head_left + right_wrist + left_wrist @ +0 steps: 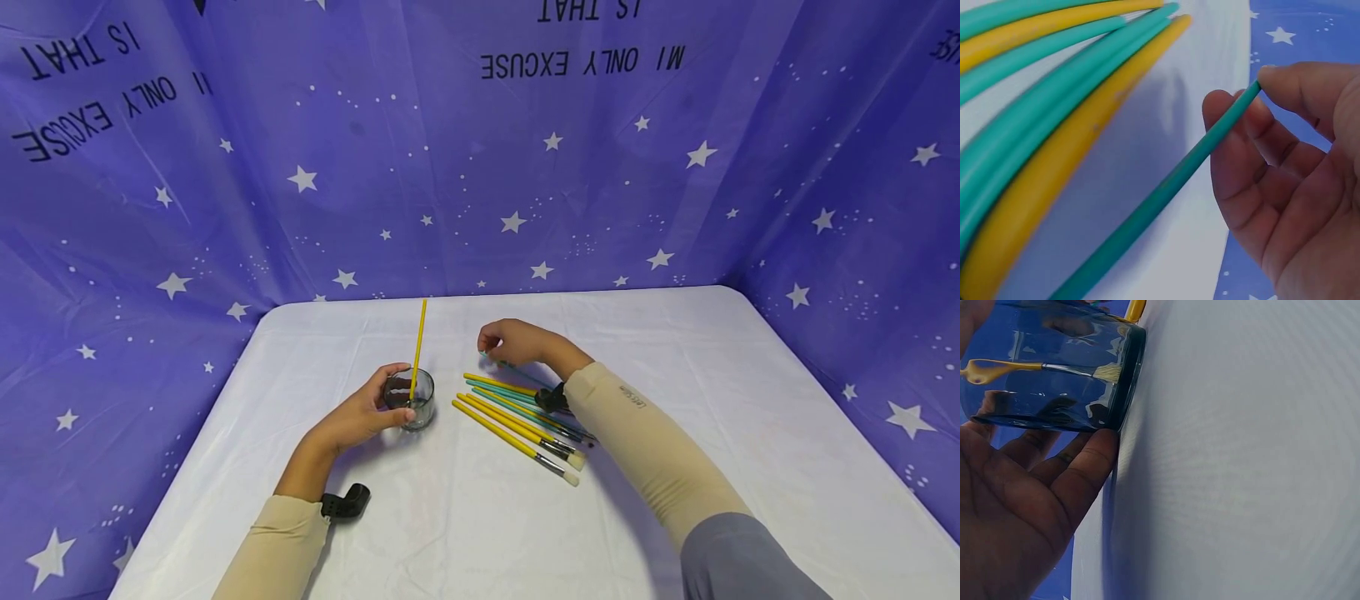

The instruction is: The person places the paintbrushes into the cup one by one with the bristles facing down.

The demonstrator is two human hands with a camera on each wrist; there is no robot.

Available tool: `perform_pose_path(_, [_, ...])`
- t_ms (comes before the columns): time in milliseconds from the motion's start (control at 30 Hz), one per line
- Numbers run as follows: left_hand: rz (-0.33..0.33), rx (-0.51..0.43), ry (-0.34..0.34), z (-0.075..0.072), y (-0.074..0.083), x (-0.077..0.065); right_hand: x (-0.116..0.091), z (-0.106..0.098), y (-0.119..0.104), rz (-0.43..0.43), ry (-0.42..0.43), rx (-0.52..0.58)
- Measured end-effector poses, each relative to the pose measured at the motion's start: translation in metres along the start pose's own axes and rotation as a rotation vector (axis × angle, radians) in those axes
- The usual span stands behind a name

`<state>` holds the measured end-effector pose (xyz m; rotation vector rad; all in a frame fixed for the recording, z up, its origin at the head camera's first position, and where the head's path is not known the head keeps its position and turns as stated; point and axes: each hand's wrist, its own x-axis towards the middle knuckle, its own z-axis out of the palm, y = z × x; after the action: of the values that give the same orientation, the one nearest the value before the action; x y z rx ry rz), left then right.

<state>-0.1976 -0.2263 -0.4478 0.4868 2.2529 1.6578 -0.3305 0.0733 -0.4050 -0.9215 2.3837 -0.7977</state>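
My left hand (363, 415) holds a clear drinking glass (423, 414), thumb on the near side and fingers around the far side. The glass stands upright on the table. Inside it leans a paintbrush with a yellow handle (419, 342); in the left wrist view its pale bristles (1107, 373) are down at the glass bottom. To the right, my right hand (517, 342) pinches the handle end of a green paintbrush (1166, 181) between thumb and fingers. That handle end is lifted above the table; its bristle end is hidden behind the wrist.
Several yellow and green paintbrushes (495, 428) lie fanned out on the white-covered table (450, 533), handles pointing left and away, bristles toward the right forearm. A purple star-printed curtain (450, 183) surrounds the table's back and sides.
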Motion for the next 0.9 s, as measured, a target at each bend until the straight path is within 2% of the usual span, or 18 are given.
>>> perform_pose_path(400, [-0.010, -0.003, 0.003, 0.000, 0.001, -0.001, -0.003, -0.014, -0.020, -0.065, 0.085, 0.043])
perform_pose_path(533, [-0.017, 0.002, 0.006, 0.000, 0.001, -0.001, -0.005, -0.017, -0.029, -0.101, 0.108, 0.077])
perform_pose_path(900, [-0.010, -0.007, 0.007, 0.001, 0.001, 0.000, -0.013, -0.026, -0.047, -0.134, 0.181, 0.162])
